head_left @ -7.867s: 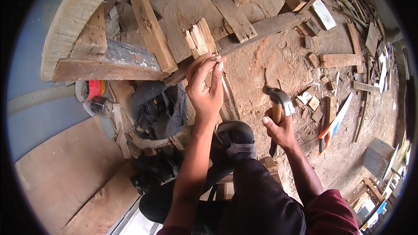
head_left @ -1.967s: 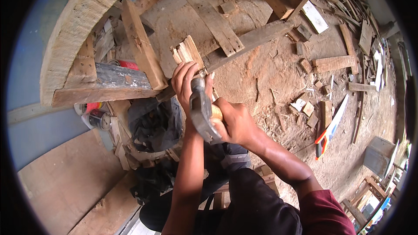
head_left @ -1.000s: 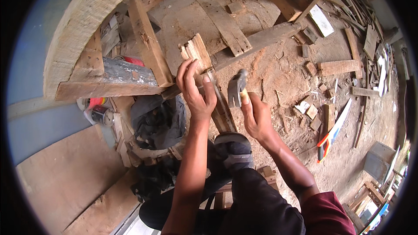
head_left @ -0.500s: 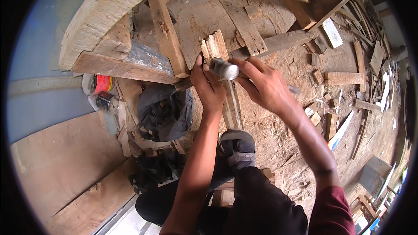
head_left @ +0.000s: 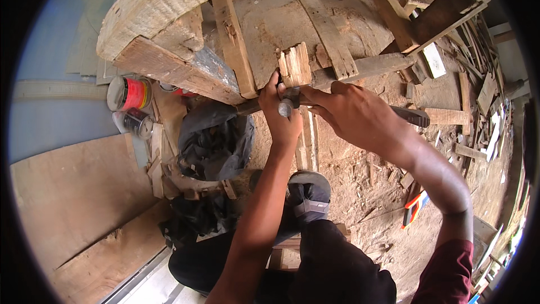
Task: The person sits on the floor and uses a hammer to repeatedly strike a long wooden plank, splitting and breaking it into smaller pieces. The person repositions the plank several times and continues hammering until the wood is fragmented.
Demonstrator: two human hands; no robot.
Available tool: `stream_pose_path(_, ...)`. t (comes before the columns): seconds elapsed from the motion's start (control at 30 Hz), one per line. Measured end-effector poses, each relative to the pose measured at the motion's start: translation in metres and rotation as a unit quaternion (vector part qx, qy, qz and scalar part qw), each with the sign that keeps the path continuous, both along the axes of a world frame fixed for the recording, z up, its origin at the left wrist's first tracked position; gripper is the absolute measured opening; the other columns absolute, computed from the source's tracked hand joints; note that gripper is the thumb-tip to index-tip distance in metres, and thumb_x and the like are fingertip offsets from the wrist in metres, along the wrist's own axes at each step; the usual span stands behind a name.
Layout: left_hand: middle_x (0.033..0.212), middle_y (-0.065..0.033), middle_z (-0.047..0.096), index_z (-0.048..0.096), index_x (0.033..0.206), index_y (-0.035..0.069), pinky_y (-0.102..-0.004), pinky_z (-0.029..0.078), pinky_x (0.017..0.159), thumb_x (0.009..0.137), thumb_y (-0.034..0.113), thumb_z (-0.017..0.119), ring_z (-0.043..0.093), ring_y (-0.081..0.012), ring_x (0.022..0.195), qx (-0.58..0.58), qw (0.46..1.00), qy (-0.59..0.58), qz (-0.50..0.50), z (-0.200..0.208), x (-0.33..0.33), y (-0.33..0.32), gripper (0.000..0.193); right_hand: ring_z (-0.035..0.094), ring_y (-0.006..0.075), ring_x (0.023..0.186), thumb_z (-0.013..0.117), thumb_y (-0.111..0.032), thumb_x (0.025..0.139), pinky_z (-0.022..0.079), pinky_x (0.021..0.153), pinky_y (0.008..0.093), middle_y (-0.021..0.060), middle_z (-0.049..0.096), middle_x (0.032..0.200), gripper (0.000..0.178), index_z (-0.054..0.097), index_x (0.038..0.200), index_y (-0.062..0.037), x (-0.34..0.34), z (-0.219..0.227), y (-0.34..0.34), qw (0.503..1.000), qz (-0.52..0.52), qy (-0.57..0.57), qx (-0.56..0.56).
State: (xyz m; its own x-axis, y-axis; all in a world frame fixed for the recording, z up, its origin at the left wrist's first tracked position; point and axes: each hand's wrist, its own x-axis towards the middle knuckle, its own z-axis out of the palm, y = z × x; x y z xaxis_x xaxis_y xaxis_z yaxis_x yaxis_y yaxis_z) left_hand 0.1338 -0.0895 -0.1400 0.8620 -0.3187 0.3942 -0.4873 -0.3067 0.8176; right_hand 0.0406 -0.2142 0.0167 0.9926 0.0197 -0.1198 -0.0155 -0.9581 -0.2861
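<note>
My left hand (head_left: 279,110) is closed around the side of a short piece of wood (head_left: 295,66) with a rough, splintered end. My right hand (head_left: 360,114) grips a hammer (head_left: 413,116) whose dark handle sticks out beyond the wrist. The metal hammer head (head_left: 285,107) sits just below the wood, right by my left fingers and partly over them. Whether a nail is between those fingers cannot be seen. A narrow wooden strip (head_left: 307,141) runs from under my hands toward my foot.
A wooden frame with a curved rim (head_left: 163,3) and slats (head_left: 320,22) stands beyond my hands. At left are paint cans (head_left: 128,94) and a black bag (head_left: 216,141). A handsaw with an orange-edged handle (head_left: 413,211) and wood scraps (head_left: 447,116) lie at right.
The hammer head has dropped nearer to me and turned, and its handle now shows past my right wrist. My right forearm has shifted right. The view has moved slightly, uncovering the saw handle.
</note>
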Motion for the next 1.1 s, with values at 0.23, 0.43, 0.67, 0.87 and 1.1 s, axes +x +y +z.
stream_pose_path(0.23, 0.111, -0.0257, 0.057, 0.052, 0.127, -0.005, -0.0484, 0.037, 0.095, 0.104, 0.021, 0.037, 0.051, -0.0403, 0.106, -0.046, 0.996, 0.075, -0.012, -0.008, 0.003, -0.001, 0.037, 0.069, 0.0284, 0.078, 0.053, -0.039, 0.097, 0.055, 0.072, 0.0447, 0.0139, 0.066, 0.078, 0.038, 0.063, 0.1, -0.0027, 0.026, 0.015, -0.042, 0.986, 0.083, 0.121, 0.075)
stream_pose_path(0.43, 0.112, -0.0264, 0.057, 0.053, 0.125, -0.005, -0.048, 0.037, 0.096, 0.103, 0.021, 0.038, 0.051, -0.0406, 0.107, -0.041, 0.998, 0.038, -0.005, 0.006, 0.001, -0.002, 0.037, 0.062, 0.0214, 0.056, 0.063, -0.042, 0.092, 0.053, 0.054, 0.0388, 0.0119, 0.065, 0.076, 0.042, 0.059, 0.095, -0.0008, -0.006, -0.044, -0.051, 0.989, 0.065, -0.067, 0.112)
stream_pose_path(0.67, 0.117, -0.0245, 0.056, 0.051, 0.127, -0.004, -0.0458, 0.037, 0.098, 0.101, 0.015, 0.042, 0.051, -0.0376, 0.11, 0.003, 1.0, 0.007, 0.007, 0.001, 0.001, 0.002, 0.034, 0.064, 0.025, 0.056, 0.059, -0.027, 0.096, 0.054, 0.052, 0.0373, 0.0127, 0.063, 0.074, 0.025, 0.055, 0.098, -0.0029, -0.005, -0.028, -0.016, 0.961, 0.028, -0.202, 0.189)
stream_pose_path(0.87, 0.12, -0.024, 0.054, 0.048, 0.132, -0.001, -0.0504, 0.035, 0.1, 0.094, 0.004, 0.039, 0.048, -0.0413, 0.112, -0.018, 0.999, 0.031, -0.015, -0.001, 0.001, 0.005, 0.039, 0.063, 0.0184, 0.052, 0.054, -0.017, 0.095, 0.05, 0.041, 0.0315, 0.0052, 0.063, 0.077, 0.014, 0.056, 0.105, -0.0068, 0.014, 0.032, -0.022, 0.972, 0.149, -0.144, -0.115)
stream_pose_path(1.1, 0.126, -0.0224, 0.052, 0.046, 0.135, -0.001, -0.0471, 0.035, 0.102, 0.091, 0.0, 0.037, 0.047, -0.038, 0.117, 0.017, 1.0, 0.012, -0.018, 0.003, 0.0, 0.005, 0.046, 0.066, 0.0162, 0.056, 0.057, -0.012, 0.091, 0.054, 0.046, 0.0305, 0.005, 0.063, 0.083, 0.026, 0.059, 0.117, -0.011, 0.016, 0.032, -0.028, 0.945, 0.195, -0.14, -0.221)
